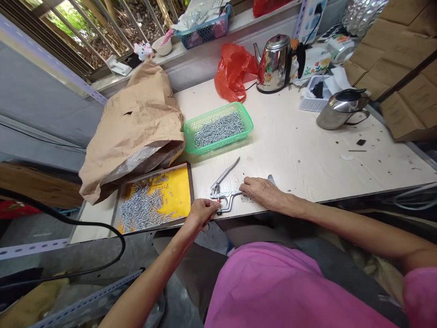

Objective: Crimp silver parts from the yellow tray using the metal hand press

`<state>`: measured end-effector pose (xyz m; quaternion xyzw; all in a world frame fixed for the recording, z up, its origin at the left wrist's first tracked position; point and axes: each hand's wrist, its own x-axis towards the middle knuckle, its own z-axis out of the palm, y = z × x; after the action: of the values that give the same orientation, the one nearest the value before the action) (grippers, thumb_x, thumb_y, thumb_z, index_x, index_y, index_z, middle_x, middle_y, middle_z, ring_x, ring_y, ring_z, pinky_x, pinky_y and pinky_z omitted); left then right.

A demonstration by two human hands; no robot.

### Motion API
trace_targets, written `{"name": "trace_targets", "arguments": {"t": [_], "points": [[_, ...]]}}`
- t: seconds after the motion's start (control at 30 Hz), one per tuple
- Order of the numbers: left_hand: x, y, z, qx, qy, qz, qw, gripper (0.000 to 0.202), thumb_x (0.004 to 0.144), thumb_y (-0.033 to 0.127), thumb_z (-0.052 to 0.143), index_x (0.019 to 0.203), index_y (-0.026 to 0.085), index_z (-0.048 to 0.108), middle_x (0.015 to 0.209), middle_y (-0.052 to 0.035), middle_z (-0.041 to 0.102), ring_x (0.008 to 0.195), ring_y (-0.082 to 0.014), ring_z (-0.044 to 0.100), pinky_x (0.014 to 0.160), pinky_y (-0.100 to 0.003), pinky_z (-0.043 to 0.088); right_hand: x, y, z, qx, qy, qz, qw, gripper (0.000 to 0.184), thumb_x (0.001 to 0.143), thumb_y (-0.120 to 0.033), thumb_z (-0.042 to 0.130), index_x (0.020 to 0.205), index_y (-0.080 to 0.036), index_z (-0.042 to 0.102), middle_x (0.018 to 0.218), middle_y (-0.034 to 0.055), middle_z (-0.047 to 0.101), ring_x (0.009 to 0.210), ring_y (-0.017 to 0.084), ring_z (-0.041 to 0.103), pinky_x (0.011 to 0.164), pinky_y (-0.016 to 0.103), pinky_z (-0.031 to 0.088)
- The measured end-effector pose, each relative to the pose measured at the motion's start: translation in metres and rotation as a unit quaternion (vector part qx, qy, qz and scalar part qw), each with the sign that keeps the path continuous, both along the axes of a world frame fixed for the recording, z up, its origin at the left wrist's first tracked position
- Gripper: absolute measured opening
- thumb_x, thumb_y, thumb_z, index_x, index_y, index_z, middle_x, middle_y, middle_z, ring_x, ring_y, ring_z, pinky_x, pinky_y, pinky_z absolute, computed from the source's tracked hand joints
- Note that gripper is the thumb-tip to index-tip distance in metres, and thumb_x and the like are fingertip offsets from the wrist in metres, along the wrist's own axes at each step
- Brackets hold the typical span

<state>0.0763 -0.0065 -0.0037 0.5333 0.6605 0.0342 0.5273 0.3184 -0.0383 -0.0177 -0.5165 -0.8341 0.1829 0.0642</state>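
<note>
A pair of grey snap pliers (225,174) lies at the table's front edge, its upper handle raised away from the lower one. My left hand (201,213) is closed in a pinch at the jaw, next to a small red part. Whatever is between those fingertips is too small to make out. My right hand (261,191) is wrapped over the lower handle, whose grey tip shows beyond the knuckles. Left of the pliers, a shallow tray (191,187) with a yellow lining holds many small metal pins. More of them fill a green plastic basket (218,146) farther back.
A large brown paper bag (136,109) stands at the left. Toward the back are a red plastic bag (234,73) and a steel kettle (275,64). A steel jug (341,109) and cardboard (396,59) stand at the right. Small dark bits are scattered over the tabletop (307,159).
</note>
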Motion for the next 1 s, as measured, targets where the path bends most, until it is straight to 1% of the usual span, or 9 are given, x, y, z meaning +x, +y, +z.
{"name": "trace_targets", "arguments": {"t": [0.07,0.17,0.3,0.4,0.53,0.63,0.83,0.9,1.0], "points": [[-0.001,-0.001,0.0,-0.022,-0.028,0.011,0.999,0.039,0.065,0.051,0.07,0.056,0.016,0.055,0.04,0.0061,0.043,0.033,-0.0043,0.03,0.037,-0.021,0.02,0.004,0.007,0.006,0.009,0.008,0.017,1.0,0.023,0.093,-0.033,0.054,0.107,-0.016,0.061,0.112,0.0129,0.057,0.098,0.023,0.053,0.082,0.035,0.042],[-0.003,-0.003,-0.002,-0.016,-0.041,0.021,0.999,0.04,0.065,0.051,0.071,0.056,0.016,0.055,0.04,0.006,0.044,0.032,-0.0041,0.031,0.035,-0.02,0.021,0.01,0.027,0.01,0.044,-0.002,0.053,0.998,0.074,0.076,-0.053,0.071,0.134,-0.015,0.047,0.144,0.0218,0.036,0.129,0.037,0.035,0.099,0.049,0.034],[-0.003,-0.005,-0.004,-0.009,-0.041,0.021,0.999,0.04,0.066,0.051,0.071,0.057,0.015,0.056,0.04,0.0062,0.044,0.032,-0.0038,0.032,0.035,-0.019,0.022,0.01,0.059,0.006,0.03,-0.046,0.113,0.992,0.107,0.062,-0.065,0.075,0.144,-0.009,0.035,0.148,0.0255,0.03,0.137,0.045,0.019,0.104,0.06,0.023],[-0.001,-0.005,-0.004,-0.008,-0.041,0.022,0.999,0.038,0.067,0.049,0.07,0.055,0.016,0.054,0.039,0.0061,0.044,0.031,-0.0039,0.03,0.034,-0.02,0.02,0.007,0.07,0.005,0.039,-0.053,0.126,0.99,0.103,0.061,-0.065,0.074,0.139,-0.007,0.039,0.134,0.0239,0.045,0.124,0.04,0.037,0.1,0.055,0.029],[-0.001,-0.007,0.0,-0.002,-0.021,0.013,1.0,0.038,0.07,0.048,0.068,0.054,0.017,0.052,0.04,0.0057,0.044,0.031,-0.0051,0.031,0.036,-0.021,0.02,0.001,0.066,0.011,0.048,-0.071,0.112,0.99,0.076,0.066,-0.061,0.074,0.119,-0.009,0.055,0.113,0.0184,0.057,0.104,0.032,0.048,0.089,0.045,0.036],[-0.001,-0.01,0.006,0.084,0.065,-0.037,0.994,0.038,0.078,0.047,0.061,0.056,0.016,0.056,0.044,0.0033,0.046,0.038,-0.0085,0.04,0.041,-0.022,0.029,-0.002,0.056,0.018,0.03,-0.08,0.1,0.991,0.055,0.072,-0.051,0.075,0.106,-0.01,0.061,0.105,0.0156,0.059,0.1,0.029,0.05,0.083,0.039,0.037],[0.023,0.0,0.01,0.41,0.131,-0.233,0.872,0.028,0.082,0.034,0.066,0.104,0.018,0.066,0.106,-0.0101,0.065,0.098,-0.0236,0.059,0.083,-0.034,0.048,-0.007,0.043,0.022,0.03,-0.075,0.072,0.994,0.042,0.077,-0.037,0.075,0.105,-0.009,0.061,0.104,0.0149,0.059,0.099,0.027,0.051,0.08,0.036,0.038],[0.035,0.011,0.005,0.44,0.117,-0.318,0.832,0.051,0.077,0.03,0.072,0.123,0.018,0.056,0.127,-0.0133,0.058,0.116,-0.0278,0.051,0.095,-0.041,0.045,-0.006,0.041,0.02,0.033,-0.068,0.073,0.994,0.044,0.078,-0.037,0.074,0.109,-0.009,0.06,0.105,0.015,0.059,0.099,0.027,0.051,0.081,0.036,0.039],[0.048,0.025,-0.001,0.418,0.123,-0.399,0.806,0.069,0.076,0.032,0.073,0.136,0.015,0.043,0.129,-0.0156,0.055,0.117,-0.0295,0.05,0.097,-0.044,0.044,0.0,0.039,0.019,0.02,-0.067,0.068,0.995,0.06,0.073,-0.04,0.079,0.117,-0.008,0.055,0.108,0.0158,0.058,0.101,0.029,0.05,0.082,0.037,0.041]]}}
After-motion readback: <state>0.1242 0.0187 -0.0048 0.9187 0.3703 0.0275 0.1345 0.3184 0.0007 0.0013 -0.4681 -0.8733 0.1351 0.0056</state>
